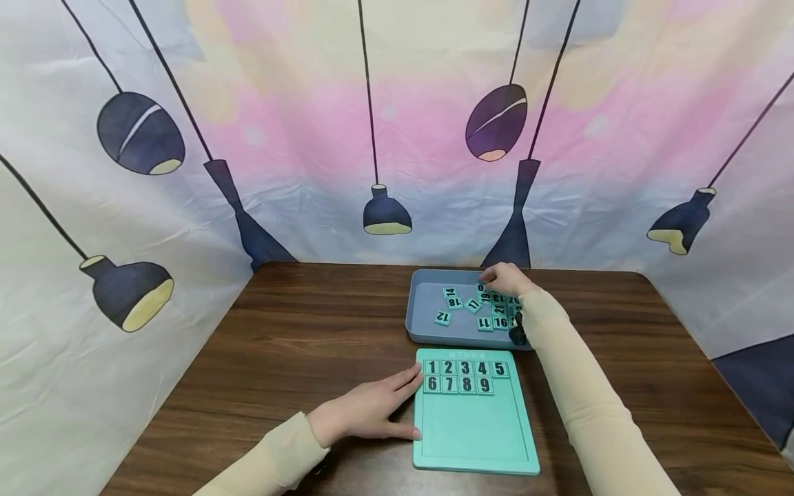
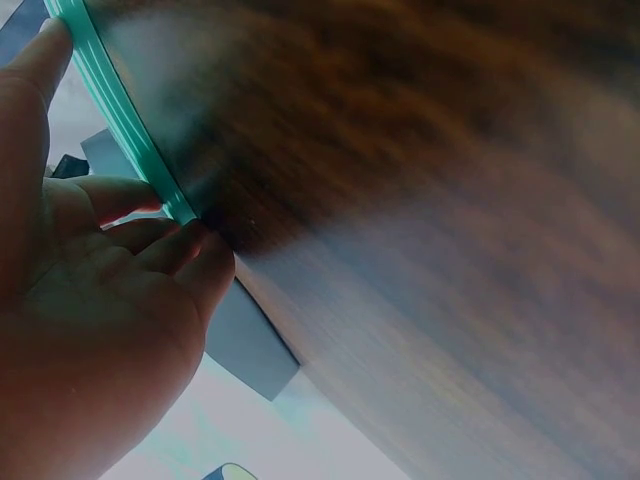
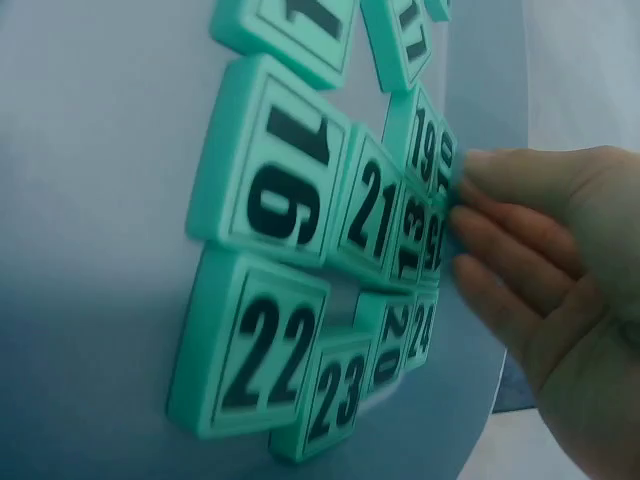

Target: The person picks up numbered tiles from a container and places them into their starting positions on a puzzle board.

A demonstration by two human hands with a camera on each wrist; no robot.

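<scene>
A mint-green number board (image 1: pixel 474 434) lies on the table, with tiles 1 to 5 in its top row and 6 to 9 below. My left hand (image 1: pixel 366 413) rests against the board's left edge, fingers extended and thumb apart; the left wrist view shows its fingertips (image 2: pixel 185 240) at the green rim. Over the far side of the blue-grey tray (image 1: pixel 424 331), my right hand (image 1: pixel 511 281) reaches down. Its thumb and fingertips touch the edge of tile 10 (image 3: pixel 446 172), which lies beside tile 19 (image 3: pixel 423 145). Tile 10 sits among the other tiles.
Several loose green number tiles lie in the tray, among them 12 (image 1: pixel 443 317), 18 (image 1: pixel 455 303), 14 (image 1: pixel 450 292) and 16 (image 1: pixel 500 322). The tray stands just beyond the board on the brown wooden table (image 1: pixel 310 331). A printed cloth (image 1: pixel 298 138) hangs behind.
</scene>
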